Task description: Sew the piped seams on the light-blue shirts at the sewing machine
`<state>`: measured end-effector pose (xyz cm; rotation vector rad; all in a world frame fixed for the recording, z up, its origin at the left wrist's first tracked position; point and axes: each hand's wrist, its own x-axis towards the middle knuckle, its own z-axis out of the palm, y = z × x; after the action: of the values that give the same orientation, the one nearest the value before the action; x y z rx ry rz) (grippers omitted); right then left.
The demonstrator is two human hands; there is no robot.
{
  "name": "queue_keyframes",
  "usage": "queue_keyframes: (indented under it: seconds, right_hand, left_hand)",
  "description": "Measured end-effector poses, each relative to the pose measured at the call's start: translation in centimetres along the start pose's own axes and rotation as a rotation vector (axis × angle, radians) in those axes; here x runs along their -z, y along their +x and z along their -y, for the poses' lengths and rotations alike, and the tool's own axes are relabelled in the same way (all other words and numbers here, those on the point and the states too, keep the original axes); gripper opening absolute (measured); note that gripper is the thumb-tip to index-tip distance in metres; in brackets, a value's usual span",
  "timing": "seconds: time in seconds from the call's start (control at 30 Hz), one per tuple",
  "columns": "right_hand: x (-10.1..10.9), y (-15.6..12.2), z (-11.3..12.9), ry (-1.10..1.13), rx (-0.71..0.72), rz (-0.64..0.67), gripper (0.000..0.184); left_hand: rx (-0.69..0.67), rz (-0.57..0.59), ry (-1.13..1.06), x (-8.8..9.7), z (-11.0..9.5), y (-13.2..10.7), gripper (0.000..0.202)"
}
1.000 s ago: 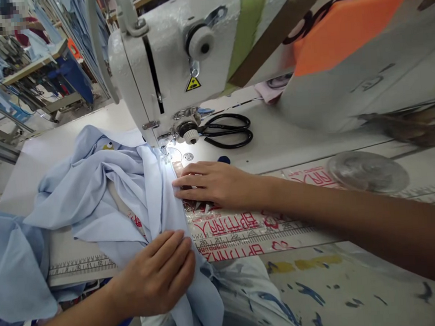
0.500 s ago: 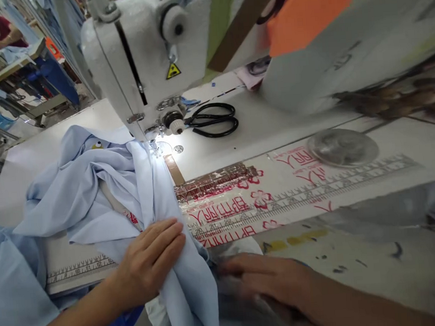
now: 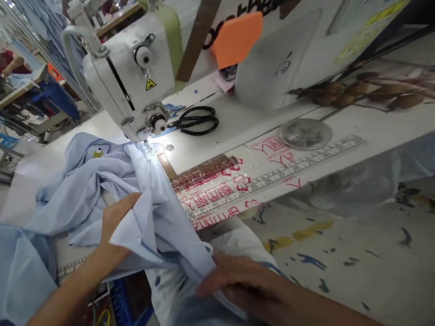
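Note:
A light blue garment [image 3: 92, 181] lies bunched on the table, one edge under the needle of the white sewing machine [image 3: 130, 84]. My left hand [image 3: 115, 222] is tucked under a fold of the cloth and lifts it; its fingers are mostly hidden by the fabric. My right hand [image 3: 244, 285] is low at the table's front edge, fingers curled on the lower hanging part of the garment and pulling it up.
Black scissors [image 3: 195, 120] lie right of the needle. A printed ruler tape [image 3: 263, 179] runs along the table's front. A round metal disc [image 3: 305, 133] sits to the right. An orange card [image 3: 236, 38] is stuck on the machine. Another person works at the far left.
My left hand went from lying flat on the cloth to lifting a fold from beneath. My right hand left the needle area and dropped to the hanging fabric at the front edge.

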<state>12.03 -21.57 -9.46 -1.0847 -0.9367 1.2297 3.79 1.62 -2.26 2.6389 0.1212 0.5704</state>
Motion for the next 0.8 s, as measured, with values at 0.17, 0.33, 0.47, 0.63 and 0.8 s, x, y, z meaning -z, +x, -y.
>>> queue_keyframes:
  seconds: [0.17,0.33,0.47,0.63,0.8]
  right_hand:
    - [-0.3,1.1,-4.2,0.53,-0.182,-0.066,0.038]
    - [1.5,1.2,-3.6,-0.228,-0.05,0.07,0.026]
    - [1.6,1.8,-2.0,-0.287,-0.035,0.177,0.026]
    - [1.2,3.1,-2.3,-0.283,-0.046,0.241,0.027]
    - [2.3,2.6,-1.2,-0.438,-0.061,0.291,0.033]
  left_hand:
    - [-0.593,0.161,0.109,-1.4,-0.9,-1.6,0.021]
    - [-0.668,0.183,0.27,-3.0,-1.0,-2.5,0.023]
    - [-0.618,0.121,0.205,-3.1,-2.0,-2.0,0.026]
    - [-0.601,0.112,0.242,-3.8,-2.0,-2.0,0.024]
    - [-0.579,0.174,0.263,-3.5,-0.9,-2.6,0.023]
